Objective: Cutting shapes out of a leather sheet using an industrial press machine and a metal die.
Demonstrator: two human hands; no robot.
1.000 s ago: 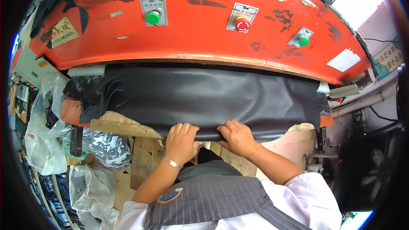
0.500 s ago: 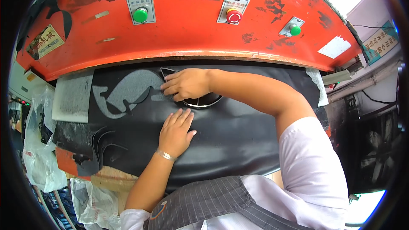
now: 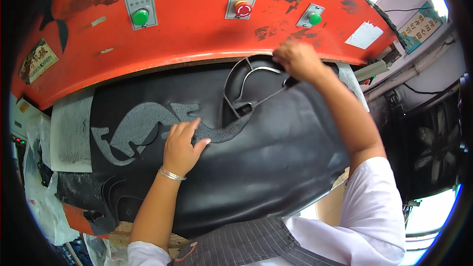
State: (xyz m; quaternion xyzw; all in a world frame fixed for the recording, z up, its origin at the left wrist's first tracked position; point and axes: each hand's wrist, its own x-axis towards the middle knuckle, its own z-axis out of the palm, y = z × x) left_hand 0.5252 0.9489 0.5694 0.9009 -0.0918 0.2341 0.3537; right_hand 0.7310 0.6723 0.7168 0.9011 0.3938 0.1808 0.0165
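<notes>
A black, smooth, leather-like sheet (image 3: 266, 167) lies in front of me. Curved shapes with a rough grey surface (image 3: 140, 125) show in its left and middle part. My left hand (image 3: 182, 150) rests with spread fingers at the edge of the middle grey shape (image 3: 229, 132). Above and right of it stands a curved metal cutting die (image 3: 226, 88), a bent band with cross braces. My right hand (image 3: 299, 61) has its fingers closed on the die's far right end. The die looks tilted, its near end close to the grey shape; whether it touches the sheet I cannot tell.
A red machine beam (image 3: 197, 37) spans the far side, carrying green buttons (image 3: 140, 17) and a red stop button (image 3: 243, 9). A pale board (image 3: 71, 135) shows at left, near plastic bags (image 3: 39, 197). A dark fan (image 3: 433, 162) stands at right.
My right hand has moved right and away from me with the die, uncovering the middle grey shape. My left hand has shifted slightly left and nearer. The whole view has also shifted.
</notes>
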